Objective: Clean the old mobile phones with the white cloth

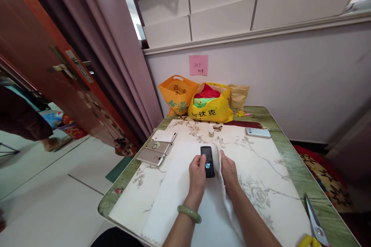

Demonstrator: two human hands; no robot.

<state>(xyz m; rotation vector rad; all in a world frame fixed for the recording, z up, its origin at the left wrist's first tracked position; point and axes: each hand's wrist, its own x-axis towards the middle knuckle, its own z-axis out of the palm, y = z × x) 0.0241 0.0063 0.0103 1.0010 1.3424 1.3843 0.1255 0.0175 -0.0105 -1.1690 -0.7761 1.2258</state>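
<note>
Head view: two bare hands work over a table [120,193] whose green top bears a pale floral cover [257,197].
Keypad phone: black keypad phone [208,162], screen and keys facing up, near the table's middle between the hands, over the white cloth.
Left hand: left hand [196,170] partly closed on the phone's left side, thumb at its front; the other fingers are mostly hidden. A green bangle [189,214] rings the wrist.
Right hand: right hand [230,170] bent in against the raised right edge of the white cloth [174,200], holding it up just beside the phone; its fingertips are hidden.
Left side: three phones [150,157] lying in a row, near to far.
Far right: silver phone [259,132] lying flat.
Far middle: small bottle [211,131] standing on the cover.
Far edge: orange bag [179,92], yellow bag [213,115] and brown pouch [239,96], left to right.
Wall: pink note [198,65] above the bags.
Near right: scissors [317,227] with yellow handles.
</note>
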